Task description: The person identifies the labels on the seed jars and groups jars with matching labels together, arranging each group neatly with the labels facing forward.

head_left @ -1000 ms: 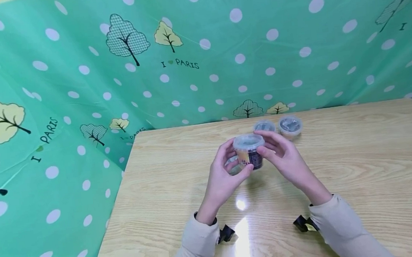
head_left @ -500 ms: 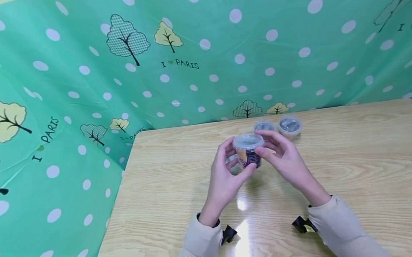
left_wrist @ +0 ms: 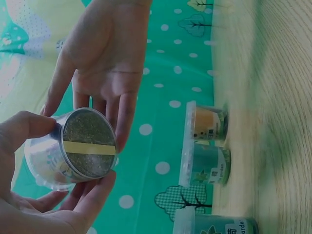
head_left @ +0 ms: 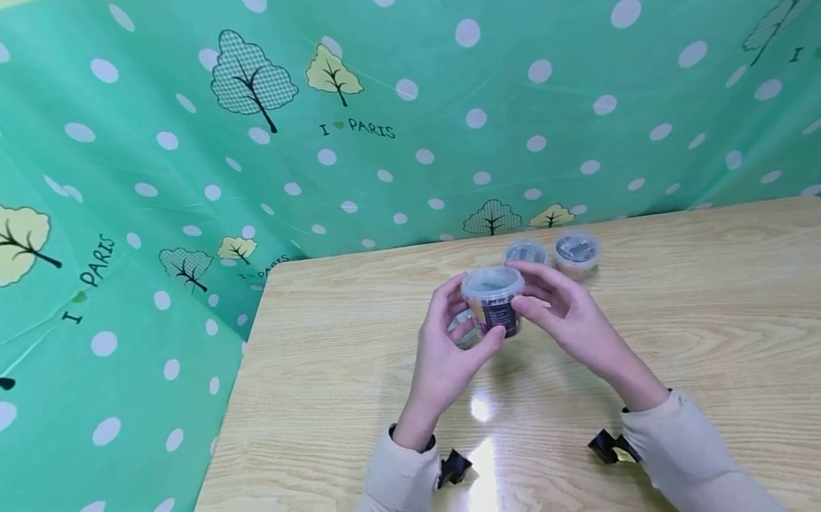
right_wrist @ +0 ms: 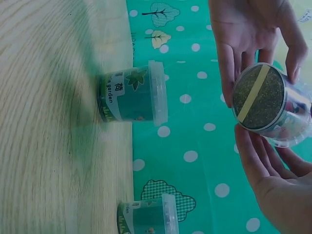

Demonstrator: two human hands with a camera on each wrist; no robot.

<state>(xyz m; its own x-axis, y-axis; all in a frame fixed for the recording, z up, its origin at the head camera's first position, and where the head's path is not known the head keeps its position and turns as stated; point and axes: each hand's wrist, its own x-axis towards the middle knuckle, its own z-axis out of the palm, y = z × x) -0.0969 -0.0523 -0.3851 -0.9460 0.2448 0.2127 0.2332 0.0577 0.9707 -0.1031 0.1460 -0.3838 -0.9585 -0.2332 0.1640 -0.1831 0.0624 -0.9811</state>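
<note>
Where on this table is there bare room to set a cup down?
Bare: the table between the right hand and the head view's right edge; also between the left hand and the left-side green cloth. Crowded: just beyond the hands, where three cups stand.

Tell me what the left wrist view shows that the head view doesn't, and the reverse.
Only the left wrist view: the underside of the held cup, dark with a pale yellow strip.
Only the head view: the held cup's top and both pale sleeves.
Both: the left hand and right hand gripping that cup, three other cups, the wood-grain table and green spotted cloth.
</note>
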